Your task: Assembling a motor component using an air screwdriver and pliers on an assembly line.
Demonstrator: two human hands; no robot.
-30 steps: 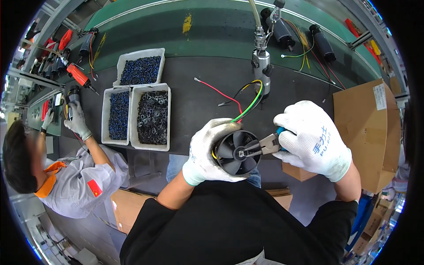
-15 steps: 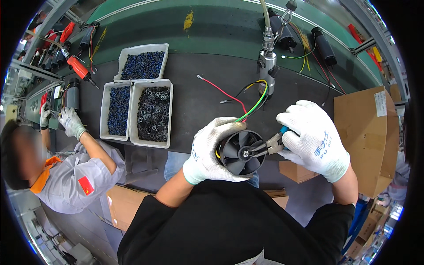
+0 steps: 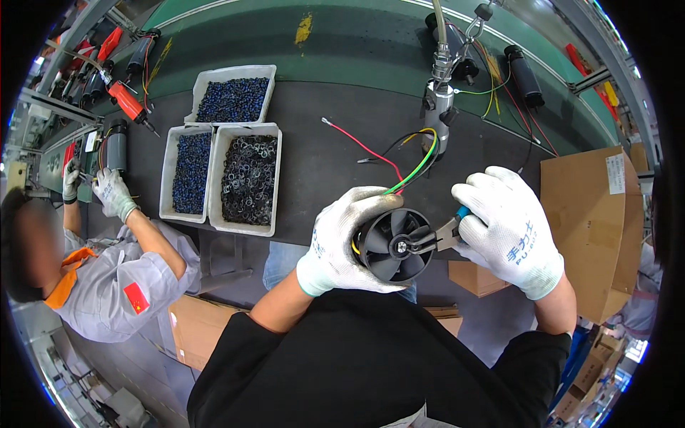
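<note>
My left hand (image 3: 347, 241), in a white work glove, is wrapped round a black cylindrical motor with a fan (image 3: 386, 246) at its facing end. Red, black, yellow and green wires (image 3: 419, 171) run out from behind the motor over the bench. In my gloved right hand (image 3: 508, 230) is a pair of pliers (image 3: 447, 234) with blue handles. Its jaws meet the small shaft at the centre of the fan; whether they grip a part there I cannot make out.
White bins hold blue-black small parts (image 3: 232, 100) and dark rings (image 3: 249, 178). A metal air tool (image 3: 438, 114) hangs above the bench. A cardboard box (image 3: 589, 221) stands at right. At left a co-worker (image 3: 121, 278) handles parts near a red screwdriver (image 3: 128, 103). Motors (image 3: 524, 75) lie behind.
The view has shifted slightly. My hands keep the motor and the pliers together at the hub, with the fan blades at a slightly different angle.
</note>
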